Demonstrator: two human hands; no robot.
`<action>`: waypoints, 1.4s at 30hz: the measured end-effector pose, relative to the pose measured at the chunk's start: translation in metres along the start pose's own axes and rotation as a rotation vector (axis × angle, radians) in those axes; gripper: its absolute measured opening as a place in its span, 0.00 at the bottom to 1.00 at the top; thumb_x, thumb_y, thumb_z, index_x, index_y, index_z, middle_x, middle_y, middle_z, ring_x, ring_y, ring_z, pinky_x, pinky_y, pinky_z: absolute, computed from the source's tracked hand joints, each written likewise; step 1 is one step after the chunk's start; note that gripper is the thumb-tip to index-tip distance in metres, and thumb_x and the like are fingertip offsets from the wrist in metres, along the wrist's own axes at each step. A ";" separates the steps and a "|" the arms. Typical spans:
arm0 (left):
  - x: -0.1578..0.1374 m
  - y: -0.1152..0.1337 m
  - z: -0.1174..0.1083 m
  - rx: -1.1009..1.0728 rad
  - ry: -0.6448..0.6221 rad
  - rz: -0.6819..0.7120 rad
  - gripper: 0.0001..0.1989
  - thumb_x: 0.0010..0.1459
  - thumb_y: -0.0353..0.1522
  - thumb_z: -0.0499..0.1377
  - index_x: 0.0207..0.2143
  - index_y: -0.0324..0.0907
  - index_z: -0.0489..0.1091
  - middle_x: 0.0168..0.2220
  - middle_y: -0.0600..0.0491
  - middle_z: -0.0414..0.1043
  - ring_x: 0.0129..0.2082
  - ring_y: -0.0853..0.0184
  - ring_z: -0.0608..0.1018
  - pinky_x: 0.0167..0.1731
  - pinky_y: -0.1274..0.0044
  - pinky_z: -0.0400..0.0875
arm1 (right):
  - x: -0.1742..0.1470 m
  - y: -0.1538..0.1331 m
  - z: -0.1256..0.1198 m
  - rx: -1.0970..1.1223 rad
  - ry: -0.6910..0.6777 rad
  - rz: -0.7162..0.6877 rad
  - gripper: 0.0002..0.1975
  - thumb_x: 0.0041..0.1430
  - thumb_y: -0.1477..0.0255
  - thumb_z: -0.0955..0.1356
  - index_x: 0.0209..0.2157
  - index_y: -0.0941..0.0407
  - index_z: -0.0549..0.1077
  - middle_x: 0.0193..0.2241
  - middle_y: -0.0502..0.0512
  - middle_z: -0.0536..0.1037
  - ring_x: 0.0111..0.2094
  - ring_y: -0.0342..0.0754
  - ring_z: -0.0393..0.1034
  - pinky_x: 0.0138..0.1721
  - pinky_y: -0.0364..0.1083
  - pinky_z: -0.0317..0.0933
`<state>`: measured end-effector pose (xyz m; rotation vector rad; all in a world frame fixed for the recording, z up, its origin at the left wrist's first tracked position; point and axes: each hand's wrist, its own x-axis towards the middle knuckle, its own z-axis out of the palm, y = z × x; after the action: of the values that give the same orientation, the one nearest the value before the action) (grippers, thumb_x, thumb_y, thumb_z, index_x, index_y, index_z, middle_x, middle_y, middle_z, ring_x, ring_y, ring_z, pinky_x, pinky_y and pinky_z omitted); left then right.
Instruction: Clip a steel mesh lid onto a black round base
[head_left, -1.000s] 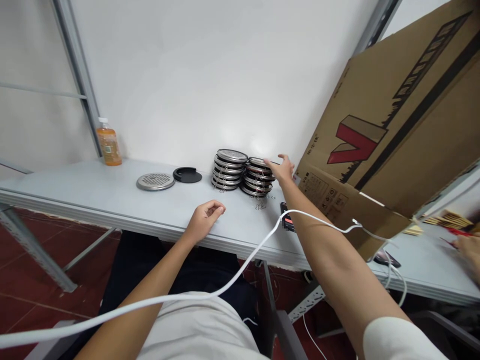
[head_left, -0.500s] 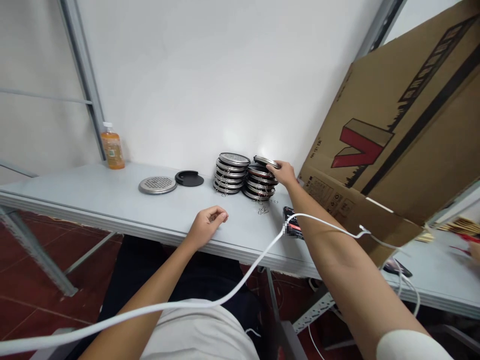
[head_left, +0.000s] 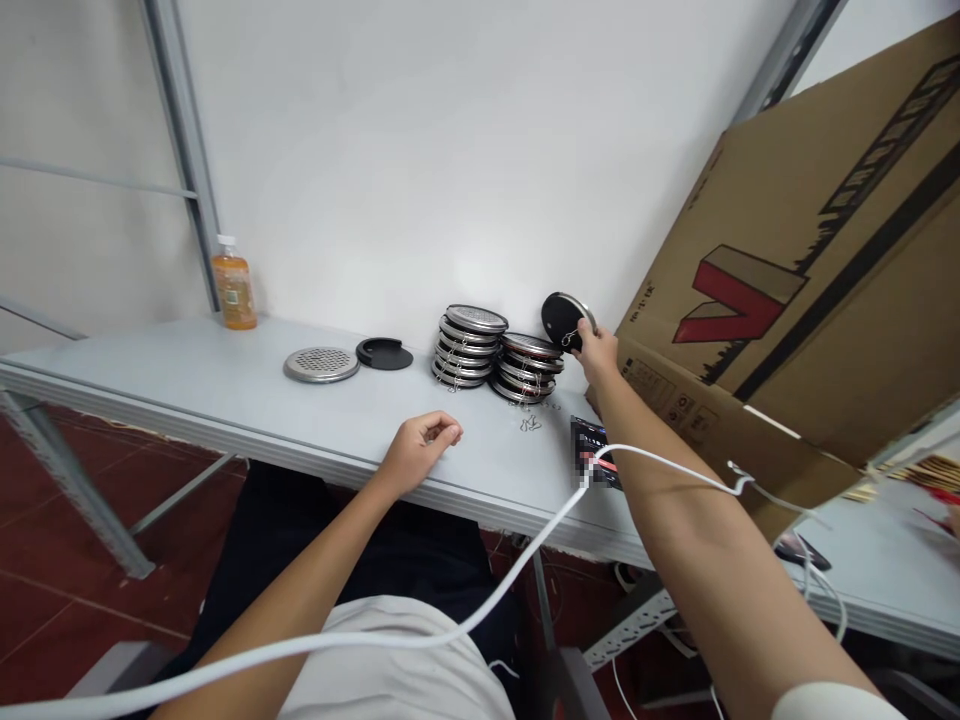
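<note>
My right hand (head_left: 600,352) grips the edge of a round black and silver disc (head_left: 559,318). The disc is tilted up on edge with its black face toward me, and a wire clip shows at its rim. Beside it stand two stacks of similar discs, a left stack (head_left: 466,350) and a slightly lower right stack (head_left: 527,370), with wire clips on their rims. Close to the table's front edge my left hand (head_left: 420,447) is loosely curled, with nothing seen in it. Loose wire clips (head_left: 530,424) lie in front of the stacks.
A perforated metal disc (head_left: 322,364) and a black round piece (head_left: 385,353) lie to the left. An orange bottle (head_left: 235,285) stands at the back. A large cardboard box (head_left: 757,300) leans at right. A phone (head_left: 589,440) and a white cable (head_left: 480,605) are near my right forearm.
My right hand has lifted the disc off the right stack, moved it to the right and turned it on edge. My left hand stays curled near the table edge.
</note>
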<state>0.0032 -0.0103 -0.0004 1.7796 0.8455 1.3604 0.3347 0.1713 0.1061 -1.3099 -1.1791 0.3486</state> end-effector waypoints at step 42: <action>0.001 0.001 0.000 0.033 0.013 0.008 0.13 0.62 0.39 0.57 0.31 0.40 0.72 0.29 0.54 0.72 0.33 0.67 0.74 0.39 0.76 0.67 | -0.087 -0.023 -0.005 1.129 0.019 0.191 0.17 0.64 0.54 0.64 0.43 0.52 0.72 0.46 0.55 0.77 0.50 0.50 0.73 0.49 0.61 0.72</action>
<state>0.0036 -0.0098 0.0006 1.8031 0.8728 1.3720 0.2925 0.0938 0.0865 -0.4136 -0.6248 0.9650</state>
